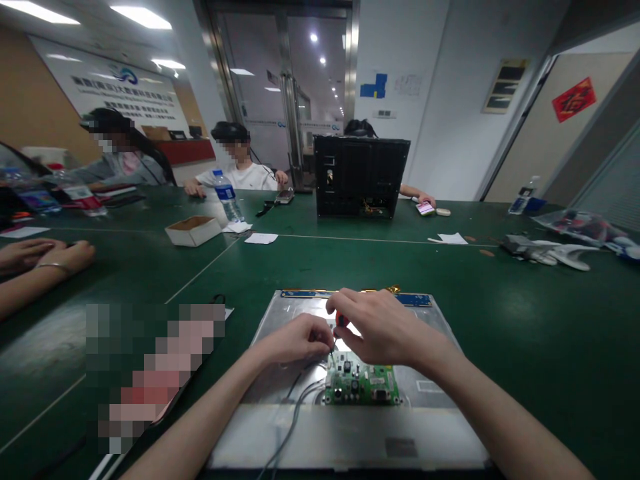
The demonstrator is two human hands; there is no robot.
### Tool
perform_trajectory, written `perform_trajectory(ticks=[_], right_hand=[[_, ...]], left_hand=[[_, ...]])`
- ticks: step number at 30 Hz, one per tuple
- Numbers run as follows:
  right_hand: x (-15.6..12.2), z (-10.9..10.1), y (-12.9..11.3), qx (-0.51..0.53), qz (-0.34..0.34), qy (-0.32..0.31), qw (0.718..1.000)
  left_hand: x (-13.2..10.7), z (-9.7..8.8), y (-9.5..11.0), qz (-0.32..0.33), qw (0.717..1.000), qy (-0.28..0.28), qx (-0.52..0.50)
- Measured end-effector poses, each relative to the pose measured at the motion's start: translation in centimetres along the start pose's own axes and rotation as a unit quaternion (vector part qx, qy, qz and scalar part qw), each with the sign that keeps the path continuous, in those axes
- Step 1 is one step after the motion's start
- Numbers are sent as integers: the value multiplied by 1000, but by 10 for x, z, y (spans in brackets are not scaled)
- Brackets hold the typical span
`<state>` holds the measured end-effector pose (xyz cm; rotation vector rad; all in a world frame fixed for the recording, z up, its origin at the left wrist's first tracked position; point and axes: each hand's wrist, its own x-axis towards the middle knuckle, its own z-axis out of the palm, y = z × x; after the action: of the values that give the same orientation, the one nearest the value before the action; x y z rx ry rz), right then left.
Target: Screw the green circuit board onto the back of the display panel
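Observation:
A flat silver metal panel, apparently the back of a display, lies in front of me. On its middle sits a green circuit board. My right hand is closed around the red and black handle of a screwdriver, whose thin shaft points down at the board's upper left corner. Close to the tip, my left hand has thumb and fingers pinched together; what they hold, if anything, is hidden. Grey cables run from the board's left side towards me. Along the panel's far edge is a blue strip board.
Left of the panel lies a blurred-out flat object. Farther off are a white box, a water bottle and a black monitor housing. White tools or parts lie at right. Another person's hands rest at left; others sit opposite.

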<state>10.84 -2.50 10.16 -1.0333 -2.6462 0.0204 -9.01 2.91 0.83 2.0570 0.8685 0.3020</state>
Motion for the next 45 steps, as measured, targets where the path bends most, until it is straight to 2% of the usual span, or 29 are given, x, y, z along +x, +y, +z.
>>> perform_trajectory(ticks=[15,22,32,38,45], right_hand=[[2,4,1,-31,22,19,999],[6,14,-1,-64,96,38,993],[9,18,-2,-16,68,72,995],[8,18,1,-30,90,51,994],[9,19,1,-20,81,57,995]], left_hand=[[-1,-1,3,-8,999,-16,-39],[-1,1,0,-17,999,-14,-25],[0,0,-2,-14,1000,-8,-19],[0,0,-4,-15,998,-21,-53],[1,1,-4,-29,999,-12,-35]])
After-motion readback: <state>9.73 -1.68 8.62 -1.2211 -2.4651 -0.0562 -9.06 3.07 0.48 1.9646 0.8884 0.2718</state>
